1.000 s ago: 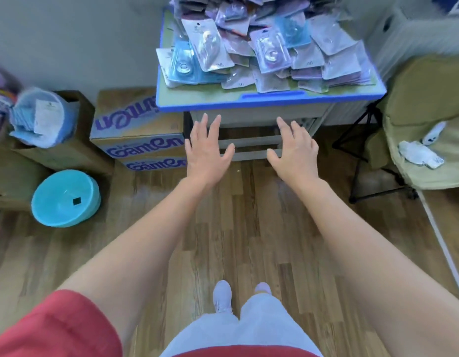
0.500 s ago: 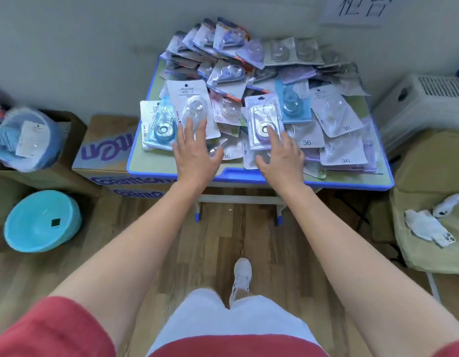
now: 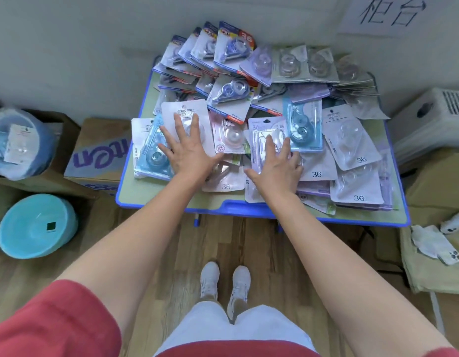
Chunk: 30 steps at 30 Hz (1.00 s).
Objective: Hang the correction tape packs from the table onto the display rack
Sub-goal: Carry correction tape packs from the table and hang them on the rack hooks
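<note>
The wood-plank floor (image 3: 151, 253) fills the lower view. On it, at twelve o'clock, stands the table (image 3: 238, 208), a pale green top with a glossy blue rim. It sits nearer and larger than half a second ago, and both white shoes (image 3: 224, 284) now stand side by side where one foot was ahead.

The correction tape packs (image 3: 352, 140) are all on the table, heaped in a loose, overlapping pile. They are flat printed cards with clear domed plastic blisters, some of them stamped "36".

A brown cardboard box (image 3: 99, 153) with purple lettering stands at nine o'clock of the table. A round, smooth turquoise basin (image 3: 35, 226) lies on the floor at eight o'clock.

Both hands have moved from the table's near edge up onto the pile. The left hand (image 3: 188, 155) lies flat with its fingers (image 3: 178, 124) straight and spread apart. They rest on a white card pack (image 3: 187, 109) and a blue-tinted pack (image 3: 151, 155) at its nine o'clock. The right hand (image 3: 277, 163) rests palm down on a clear blister pack (image 3: 259, 135), with its fingers (image 3: 269, 143) apart and slightly bent. Neither hand grips anything.

A phone in a white case (image 3: 434, 244) lies on olive cloth at three o'clock.
</note>
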Tool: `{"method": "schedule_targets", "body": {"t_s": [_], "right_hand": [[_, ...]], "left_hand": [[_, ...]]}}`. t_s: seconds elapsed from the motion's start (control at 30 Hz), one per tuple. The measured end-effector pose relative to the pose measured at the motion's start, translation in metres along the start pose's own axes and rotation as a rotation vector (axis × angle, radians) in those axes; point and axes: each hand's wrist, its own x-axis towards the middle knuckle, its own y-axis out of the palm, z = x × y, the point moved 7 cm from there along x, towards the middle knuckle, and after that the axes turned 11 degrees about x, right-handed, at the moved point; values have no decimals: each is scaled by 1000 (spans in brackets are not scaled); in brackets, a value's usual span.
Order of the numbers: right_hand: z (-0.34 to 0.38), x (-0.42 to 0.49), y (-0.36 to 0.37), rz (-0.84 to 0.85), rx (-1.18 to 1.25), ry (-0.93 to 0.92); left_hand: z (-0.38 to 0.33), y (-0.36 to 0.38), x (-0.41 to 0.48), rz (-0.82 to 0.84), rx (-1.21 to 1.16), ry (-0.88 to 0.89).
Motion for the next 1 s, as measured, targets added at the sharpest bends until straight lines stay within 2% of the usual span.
{"method": "schedule_targets", "body": {"t_s": [0.17, 0.43, 0.77, 1.0], "right_hand": [[5, 3, 4, 17, -18, 19], [9, -3, -8, -46, 76, 5], [5, -47, -1, -70, 157, 28], [11, -97, 3, -287, 280, 68]], "left_hand": [[6, 0, 8, -2, -5, 34], [9, -7, 2, -48, -10, 44], [21, -3, -34, -86, 2, 93], [39, 1, -50, -85, -4, 283]]}}
